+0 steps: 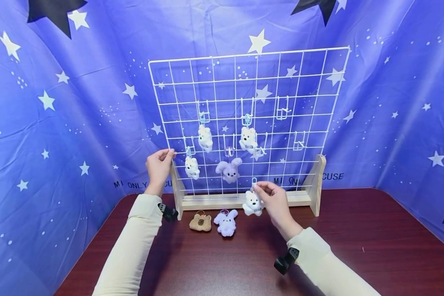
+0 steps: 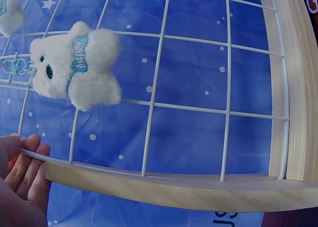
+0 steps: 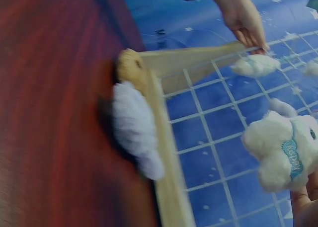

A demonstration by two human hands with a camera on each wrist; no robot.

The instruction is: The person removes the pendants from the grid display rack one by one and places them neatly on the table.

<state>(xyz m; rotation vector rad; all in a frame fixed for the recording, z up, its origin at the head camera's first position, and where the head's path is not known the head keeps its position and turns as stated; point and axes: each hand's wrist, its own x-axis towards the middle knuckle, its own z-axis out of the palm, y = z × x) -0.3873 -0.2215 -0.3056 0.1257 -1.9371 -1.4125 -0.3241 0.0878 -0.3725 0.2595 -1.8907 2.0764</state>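
My left hand (image 1: 159, 168) pinches the left edge wire of a white wire grid rack (image 1: 249, 53), just above its wooden foot. With the fingertips of my right hand (image 1: 275, 205) I hold a white plush bear keychain (image 1: 252, 203) by the clasp at its top, in front of the rack's lower part. In the right wrist view, this plush bear (image 3: 278, 150) shows a teal scarf with lettering. Another white bear keychain (image 2: 77, 68) hangs close to my left hand. A lilac rabbit keychain (image 1: 229, 170) hangs left of the held bear.
Two more white bears, one left (image 1: 205, 138) and one right (image 1: 248, 139), hang higher on the grid. Wire hooks (image 1: 282, 112) project at the right. A brown plush keychain (image 1: 200, 222) and a lilac rabbit (image 1: 226, 224) lie on the dark red table (image 1: 207, 263) before the wooden base (image 1: 214, 202).
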